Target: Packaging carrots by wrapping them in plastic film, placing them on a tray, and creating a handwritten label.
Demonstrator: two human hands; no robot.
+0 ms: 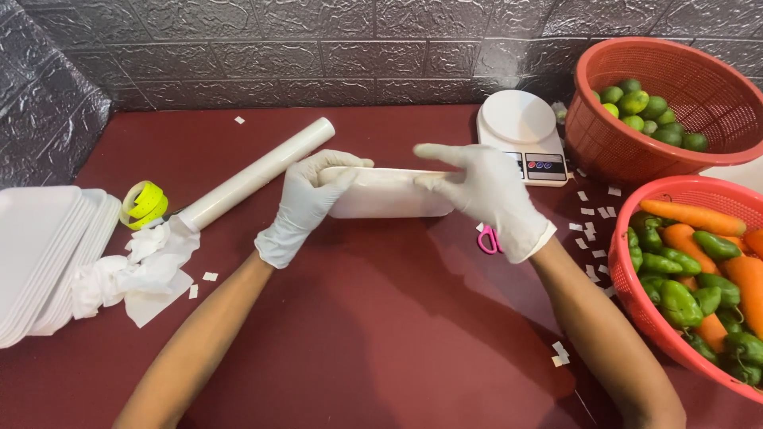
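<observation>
Both of my hands wear white gloves and hold a white foam tray (pixel 387 195) tilted on its edge above the dark red table (pixel 373 318). My left hand (pixel 306 202) grips the tray's left end. The tray's right end is pinched by my right hand (pixel 486 197), with the index finger stretched out along the top rim. What lies inside the tray is hidden from me.
A roll of clear film (pixel 258 171) lies to the left, beside a yellow tape roll (pixel 144 202), crumpled film (pixel 139 270) and stacked white trays (pixel 44 254). A white scale (pixel 524 135) and pink scissors (pixel 488 240) sit behind my right hand. Red baskets hold limes (pixel 648 111) and carrots with green peppers (pixel 699 278).
</observation>
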